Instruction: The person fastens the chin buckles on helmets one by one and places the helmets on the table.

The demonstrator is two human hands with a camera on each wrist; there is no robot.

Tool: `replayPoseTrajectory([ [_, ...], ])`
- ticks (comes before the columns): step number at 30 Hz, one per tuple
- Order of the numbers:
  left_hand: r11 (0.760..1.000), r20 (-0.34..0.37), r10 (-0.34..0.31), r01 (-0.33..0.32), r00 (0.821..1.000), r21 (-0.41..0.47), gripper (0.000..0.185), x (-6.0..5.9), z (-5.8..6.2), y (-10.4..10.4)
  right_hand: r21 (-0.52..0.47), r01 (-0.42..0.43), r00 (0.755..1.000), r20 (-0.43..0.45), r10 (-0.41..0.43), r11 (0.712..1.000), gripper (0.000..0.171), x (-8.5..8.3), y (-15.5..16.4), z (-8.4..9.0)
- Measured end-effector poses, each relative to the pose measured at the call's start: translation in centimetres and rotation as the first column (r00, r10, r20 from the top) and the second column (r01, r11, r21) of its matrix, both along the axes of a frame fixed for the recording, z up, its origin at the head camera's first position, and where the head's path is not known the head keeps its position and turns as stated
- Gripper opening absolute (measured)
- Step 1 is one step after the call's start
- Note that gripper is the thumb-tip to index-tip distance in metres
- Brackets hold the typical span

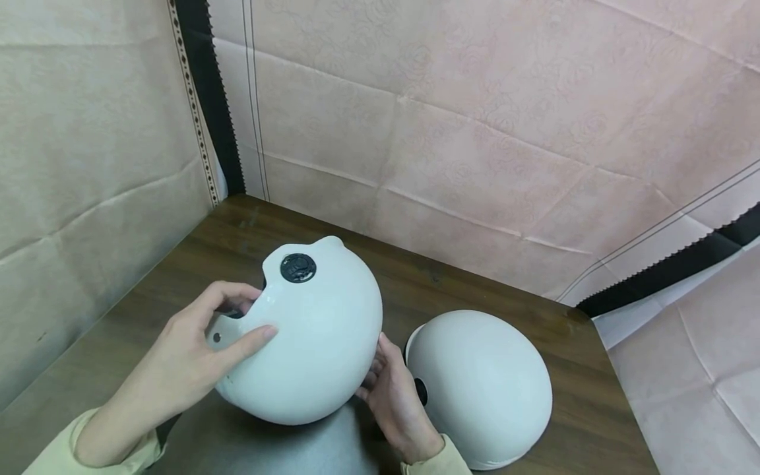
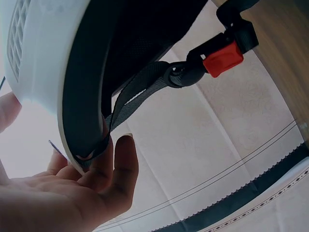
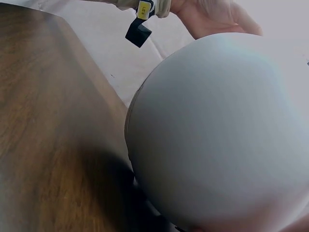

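A white helmet [image 1: 320, 336] with a round black fitting [image 1: 298, 268] on its side is held up in both hands, tilted above the table's near part. My left hand [image 1: 196, 349] grips its rim, thumb on the outer shell and fingers inside the opening. My right hand [image 1: 398, 402] holds the lower right side of the shell, some fingers hidden beneath it. In the left wrist view, a black chin strap [image 2: 137, 94] hangs from the dark-lined opening, with a buckle bearing a red button [image 2: 224, 58].
A second white helmet [image 1: 483, 389] rests on the brown wooden table [image 1: 588, 409], close to the right hand. Pale patterned cloth [image 1: 463, 145] hangs behind the table and at both sides. Under the held helmet is a grey surface [image 1: 285, 448].
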State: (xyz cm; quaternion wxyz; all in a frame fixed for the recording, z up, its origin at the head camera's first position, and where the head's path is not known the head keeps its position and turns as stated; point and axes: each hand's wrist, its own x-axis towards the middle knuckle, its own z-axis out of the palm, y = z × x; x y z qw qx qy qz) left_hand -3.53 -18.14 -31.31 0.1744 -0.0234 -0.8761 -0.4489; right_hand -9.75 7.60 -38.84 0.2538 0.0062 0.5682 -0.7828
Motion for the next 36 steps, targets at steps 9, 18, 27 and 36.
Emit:
replayPoseTrajectory([
  [9, 1.000, -0.063, 0.017, -0.017, 0.998, 0.000, 0.044, -0.16, -0.26, -0.02, -0.020, 0.026, 1.000, -0.004, -0.026, 0.999, 0.048, -0.10, -0.27, -0.05],
  [18, 1.000, -0.067, 0.012, -0.010, 0.998, 0.023, 0.053, -0.07, -0.19, -0.14, -0.009, 0.003, 1.000, -0.010, -0.003, 1.000, 0.049, 0.00, -0.23, 0.15],
  [27, 1.000, -0.113, 0.024, -0.025, 0.993, -0.002, 0.051, -0.15, -0.07, -0.29, -0.015, -0.067, 0.997, -0.044, 0.067, 0.998, 0.053, 0.14, 0.05, 0.44],
  [36, 0.999, -0.123, 0.038, -0.038, 0.992, -0.003, 0.052, -0.22, -0.18, -0.41, 0.006, 0.002, 0.998, -0.067, -0.002, 1.000, 0.052, 0.45, 0.25, 0.39],
])
